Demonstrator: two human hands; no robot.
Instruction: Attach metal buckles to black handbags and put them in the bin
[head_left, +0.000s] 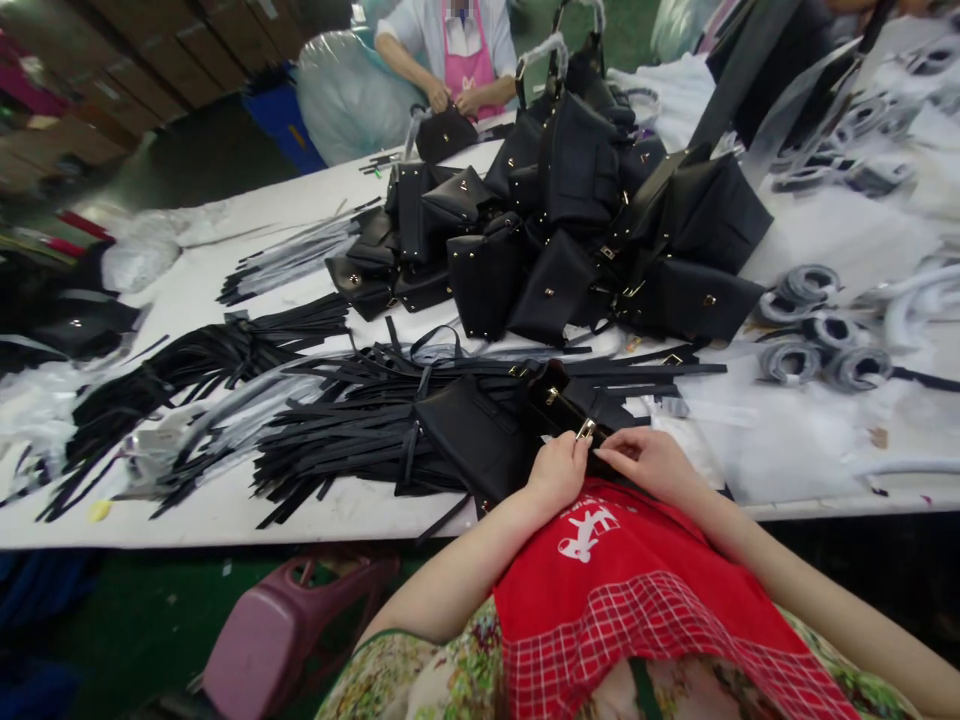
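Note:
A small black leather handbag (pixel 480 435) lies at the table's near edge, partly on my red apron. My left hand (pixel 559 470) is closed on the bag's upper edge, its fingertips pinching beside a gold metal clasp (pixel 586 429). My right hand (pixel 649 460) is closed too, fingers pressed together on the same edge just right of the clasp. Both hands touch the bag and nearly meet at the clasp. Loose black leather straps (pixel 337 430) lie spread under and to the left of the bag.
A heap of finished black handbags (pixel 570 220) fills the table's middle. More strap bundles (pixel 187 370) lie left, grey rolled coils (pixel 817 330) right. A person in a pink apron (pixel 469 60) works on a bag at the far side. A pink stool (pixel 277 630) stands below.

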